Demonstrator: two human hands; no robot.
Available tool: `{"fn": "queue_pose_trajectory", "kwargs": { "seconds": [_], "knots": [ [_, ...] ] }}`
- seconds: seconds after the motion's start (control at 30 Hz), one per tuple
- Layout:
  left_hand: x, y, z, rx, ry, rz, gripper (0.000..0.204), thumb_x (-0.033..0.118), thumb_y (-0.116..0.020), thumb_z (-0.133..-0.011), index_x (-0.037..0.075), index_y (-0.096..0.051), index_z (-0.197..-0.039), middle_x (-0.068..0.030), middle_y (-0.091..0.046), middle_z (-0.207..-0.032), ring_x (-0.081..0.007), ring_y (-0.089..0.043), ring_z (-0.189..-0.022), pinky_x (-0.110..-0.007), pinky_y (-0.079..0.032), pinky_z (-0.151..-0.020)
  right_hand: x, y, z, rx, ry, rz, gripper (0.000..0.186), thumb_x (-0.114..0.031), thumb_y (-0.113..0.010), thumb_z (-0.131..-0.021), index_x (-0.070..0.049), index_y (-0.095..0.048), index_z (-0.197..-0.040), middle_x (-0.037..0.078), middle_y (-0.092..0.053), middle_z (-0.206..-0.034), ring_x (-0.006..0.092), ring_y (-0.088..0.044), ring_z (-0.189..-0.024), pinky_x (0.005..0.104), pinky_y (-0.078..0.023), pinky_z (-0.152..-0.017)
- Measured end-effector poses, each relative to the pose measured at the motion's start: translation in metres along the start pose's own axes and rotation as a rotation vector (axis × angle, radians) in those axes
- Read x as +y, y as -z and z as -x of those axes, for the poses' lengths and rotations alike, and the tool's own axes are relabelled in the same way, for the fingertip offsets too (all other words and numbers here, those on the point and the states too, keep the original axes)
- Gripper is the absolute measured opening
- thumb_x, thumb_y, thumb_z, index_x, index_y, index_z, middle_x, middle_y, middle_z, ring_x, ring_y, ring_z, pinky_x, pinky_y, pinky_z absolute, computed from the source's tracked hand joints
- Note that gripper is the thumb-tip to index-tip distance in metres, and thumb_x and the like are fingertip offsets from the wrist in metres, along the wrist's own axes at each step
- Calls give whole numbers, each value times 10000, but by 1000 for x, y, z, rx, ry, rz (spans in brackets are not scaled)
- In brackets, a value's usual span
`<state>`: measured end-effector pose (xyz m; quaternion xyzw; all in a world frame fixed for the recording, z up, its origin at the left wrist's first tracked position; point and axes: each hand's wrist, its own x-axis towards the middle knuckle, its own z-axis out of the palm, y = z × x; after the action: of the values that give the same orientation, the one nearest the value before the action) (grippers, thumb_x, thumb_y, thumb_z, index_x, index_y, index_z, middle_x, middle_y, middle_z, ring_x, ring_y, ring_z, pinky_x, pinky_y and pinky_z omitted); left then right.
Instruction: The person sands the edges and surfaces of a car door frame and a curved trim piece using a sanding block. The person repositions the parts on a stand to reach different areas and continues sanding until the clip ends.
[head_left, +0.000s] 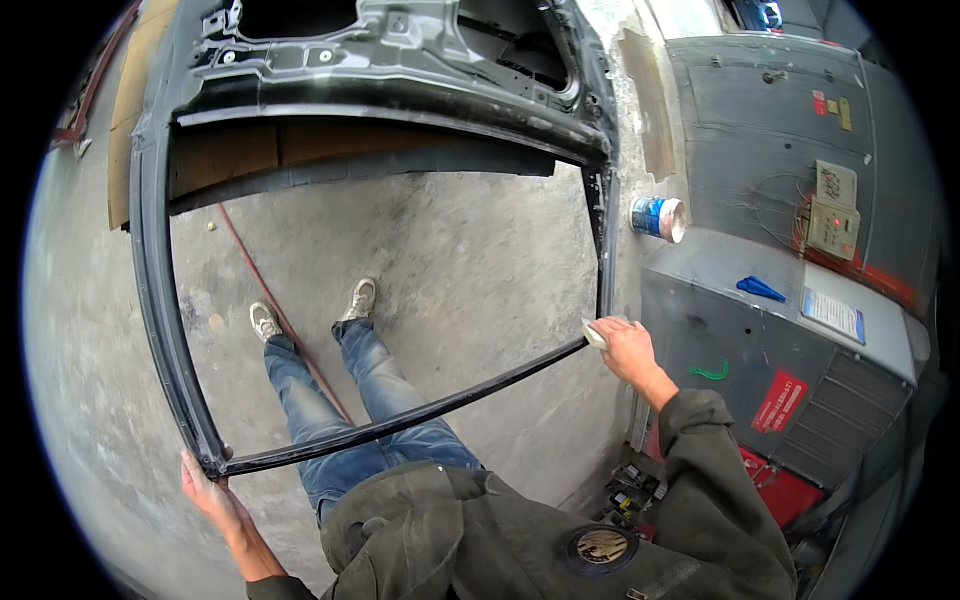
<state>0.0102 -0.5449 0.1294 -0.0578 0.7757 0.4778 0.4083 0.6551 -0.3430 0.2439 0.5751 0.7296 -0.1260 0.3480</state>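
A grey and black car door shell (390,60) lies horizontally, its inner panel at the far end and its empty window frame (420,414) toward me. My left hand (212,500) grips the near left corner of that frame. My right hand (626,356) holds a small pale pad (594,334) against the near right corner, with the fingers curled over it. The floor and my legs show through the window opening.
Brown cardboard (275,150) lies under the door. Beyond the right side stand an open paint can (657,218) and grey machinery (760,120) with a control box (833,230), a blue plastic item (760,289) and red parts. A red hose (242,247) crosses the concrete floor (470,250).
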Motion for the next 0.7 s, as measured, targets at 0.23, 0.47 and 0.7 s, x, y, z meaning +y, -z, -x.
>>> {"fn": "queue_pose_trajectory", "kwargs": {
  "seconds": [0.23,0.47,0.7],
  "knots": [
    [9,15,-2,9,0,-55,342,326,-527,-1085,15,-621,-1193,-110,-711,-1026,-201,-724,-893,-391,-634,-805,-133,-5,10,138,310,-298,330,-113,-605,-793,-87,-691,-1110,91,-709,-1139,259,-652,-1110,408,-479,-888],
    [18,18,3,95,17,-106,393,328,-543,-1080,-5,-586,-1284,-132,-703,-1063,-200,-714,-934,-373,-609,-825,-90,22,3,9,280,-253,479,-80,-682,-749,-134,-671,-1224,81,-701,-1147,256,-654,-1097,456,-465,-917],
    [15,22,2,99,-20,-100,362,315,-525,-1088,-1,-603,-1245,-121,-708,-1037,-192,-712,-902,-370,-601,-789,-2,11,-10,-109,173,-103,511,-27,-661,-730,-93,-673,-1237,89,-710,-1222,263,-645,-1175,410,-446,-991]
  ]
}}
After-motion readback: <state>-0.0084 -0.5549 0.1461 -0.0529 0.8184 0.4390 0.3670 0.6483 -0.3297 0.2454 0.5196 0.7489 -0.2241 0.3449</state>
